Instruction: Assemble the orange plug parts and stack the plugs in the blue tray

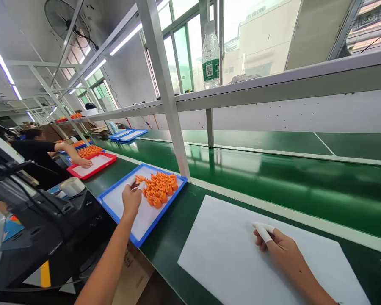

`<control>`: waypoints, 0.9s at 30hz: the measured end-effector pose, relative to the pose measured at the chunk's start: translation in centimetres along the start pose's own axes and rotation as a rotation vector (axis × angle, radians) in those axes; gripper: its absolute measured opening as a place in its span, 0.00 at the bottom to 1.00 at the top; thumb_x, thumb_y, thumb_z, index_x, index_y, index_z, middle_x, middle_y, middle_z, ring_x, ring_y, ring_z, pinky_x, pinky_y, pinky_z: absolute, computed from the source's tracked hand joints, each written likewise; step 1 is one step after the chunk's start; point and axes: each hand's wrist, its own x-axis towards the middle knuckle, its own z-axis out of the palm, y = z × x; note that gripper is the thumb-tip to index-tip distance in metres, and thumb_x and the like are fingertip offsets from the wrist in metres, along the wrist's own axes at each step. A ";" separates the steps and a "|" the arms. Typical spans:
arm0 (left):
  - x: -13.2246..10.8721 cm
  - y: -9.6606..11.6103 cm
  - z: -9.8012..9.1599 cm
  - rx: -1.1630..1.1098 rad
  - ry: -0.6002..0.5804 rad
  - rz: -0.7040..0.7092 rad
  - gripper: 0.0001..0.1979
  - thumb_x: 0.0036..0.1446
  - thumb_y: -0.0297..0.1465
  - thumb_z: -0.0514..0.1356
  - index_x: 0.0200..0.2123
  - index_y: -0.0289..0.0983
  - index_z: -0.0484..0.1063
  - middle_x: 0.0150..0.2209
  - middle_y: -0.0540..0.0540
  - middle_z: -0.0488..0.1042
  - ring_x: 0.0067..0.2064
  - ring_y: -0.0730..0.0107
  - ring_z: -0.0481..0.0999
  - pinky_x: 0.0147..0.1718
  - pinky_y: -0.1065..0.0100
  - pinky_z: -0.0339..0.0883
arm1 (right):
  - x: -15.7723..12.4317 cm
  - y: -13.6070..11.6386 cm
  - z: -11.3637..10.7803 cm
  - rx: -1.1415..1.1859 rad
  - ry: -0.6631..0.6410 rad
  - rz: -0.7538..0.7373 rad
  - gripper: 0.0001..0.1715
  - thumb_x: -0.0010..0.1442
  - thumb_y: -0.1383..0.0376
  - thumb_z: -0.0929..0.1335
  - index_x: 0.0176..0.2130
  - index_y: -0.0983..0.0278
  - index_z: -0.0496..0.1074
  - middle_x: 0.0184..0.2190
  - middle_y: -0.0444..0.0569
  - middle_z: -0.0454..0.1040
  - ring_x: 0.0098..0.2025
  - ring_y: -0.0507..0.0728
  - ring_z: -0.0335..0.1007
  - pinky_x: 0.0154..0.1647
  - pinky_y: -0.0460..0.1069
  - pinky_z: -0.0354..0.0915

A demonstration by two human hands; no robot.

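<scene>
My left hand (132,198) is over the blue-rimmed tray (160,217), its fingers closed at the left edge of a cluster of small orange pieces (160,188). An orange piece shows at its fingertips. White covers sit on some fingertips of both hands. Over a large white sheet (222,250) on the green table, my right hand (277,243) has its thumb and index finger drawn together; anything between them is too small to make out.
A water bottle (211,57) stands on the shelf above. Upright posts (167,93) rise behind the tray. At the left, a person's hand (82,162) rests over a red tray (109,160), near a tape roll (72,186) and black equipment. Blue trays (128,135) lie farther back.
</scene>
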 end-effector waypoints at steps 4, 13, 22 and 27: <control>3.6 -4.3 -2.8 0.090 0.010 -0.140 0.21 0.50 0.31 0.67 0.48 0.29 0.73 0.47 0.37 0.77 0.50 0.55 0.75 0.50 0.57 0.69 | -0.1 -0.3 0.2 0.001 0.031 0.014 0.20 0.53 0.47 0.66 0.36 0.56 0.77 0.28 0.48 0.78 0.29 0.63 0.73 0.34 0.55 0.69; 6.5 -7.2 -2.1 0.136 -0.248 -0.223 0.17 0.45 0.19 0.61 0.40 0.33 0.79 0.43 0.42 0.81 0.43 0.60 0.80 0.41 0.67 0.73 | -0.8 -1.6 0.6 -0.093 0.058 0.052 0.22 0.53 0.46 0.63 0.37 0.58 0.74 0.26 0.44 0.76 0.29 0.59 0.72 0.33 0.51 0.66; 4.6 -4.3 -0.9 0.165 -0.025 -0.087 0.28 0.47 0.18 0.55 0.54 0.30 0.70 0.53 0.36 0.74 0.53 0.58 0.75 0.51 0.60 0.71 | -0.4 -0.8 0.4 -0.104 -0.040 0.085 0.26 0.53 0.47 0.63 0.43 0.59 0.72 0.29 0.45 0.77 0.32 0.60 0.72 0.34 0.50 0.64; 0.5 0.9 2.8 0.061 -0.027 0.173 0.23 0.55 0.22 0.56 0.55 0.35 0.70 0.52 0.41 0.74 0.52 0.64 0.75 0.54 0.61 0.69 | -0.3 -0.1 0.3 -0.098 -0.039 0.103 0.29 0.54 0.46 0.63 0.48 0.59 0.71 0.31 0.45 0.78 0.34 0.60 0.73 0.37 0.51 0.66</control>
